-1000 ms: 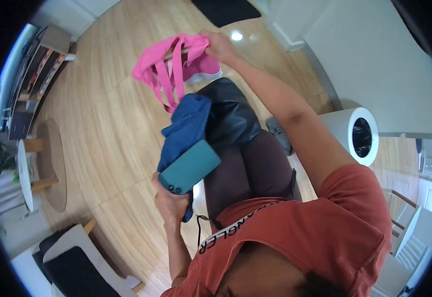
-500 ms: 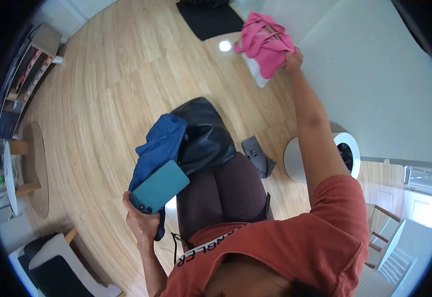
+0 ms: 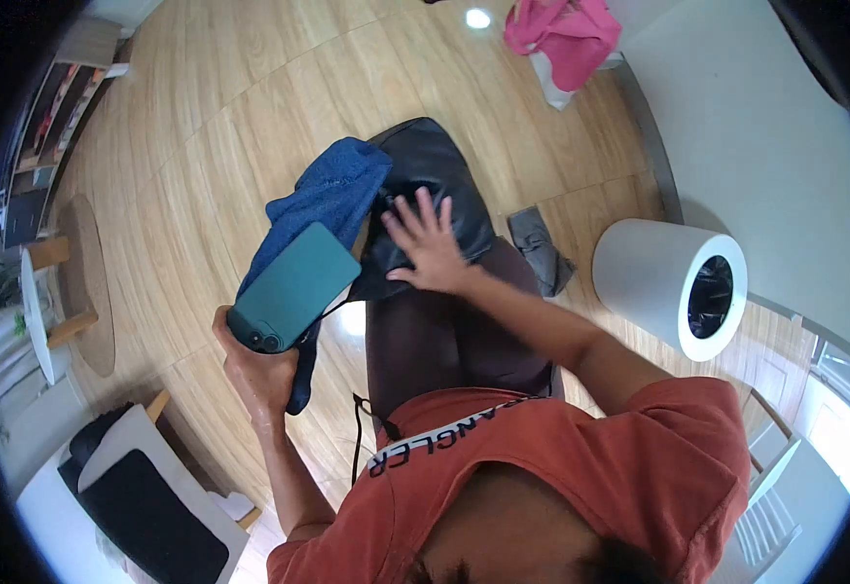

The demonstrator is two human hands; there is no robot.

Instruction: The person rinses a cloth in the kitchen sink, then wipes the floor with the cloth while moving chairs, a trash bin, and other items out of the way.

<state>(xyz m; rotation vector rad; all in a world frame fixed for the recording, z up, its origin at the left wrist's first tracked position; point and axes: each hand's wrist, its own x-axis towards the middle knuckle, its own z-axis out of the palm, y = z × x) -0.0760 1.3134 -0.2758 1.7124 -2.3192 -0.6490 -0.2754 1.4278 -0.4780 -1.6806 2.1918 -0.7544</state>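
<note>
My left hand [image 3: 261, 375] is closed around the lower end of a teal smartphone [image 3: 298, 282], its camera side facing up. Behind the phone hangs a blue denim garment [image 3: 337, 180]; I cannot tell whether the same hand grips it. A black leather-like item [image 3: 434, 146], perhaps a bag, lies at my knees beside the denim. Over it is my right hand [image 3: 433, 248], fingers spread and holding nothing. Whether the palm touches the black surface is unclear. A pink and white cloth bag [image 3: 571, 44] stands by the wall, away from both hands.
To the right, a white round bin [image 3: 644, 277] with a dark liner lies near the wall. Grey cloth [image 3: 540, 251] is on the wood floor beside my leg. A chair [image 3: 152, 496] is at lower left, shelves [image 3: 55, 136] at upper left.
My right hand has let go of the pink bag and come back over the black item, fingers spread. The pink bag stays by the wall. My left hand still holds the smartphone.
</note>
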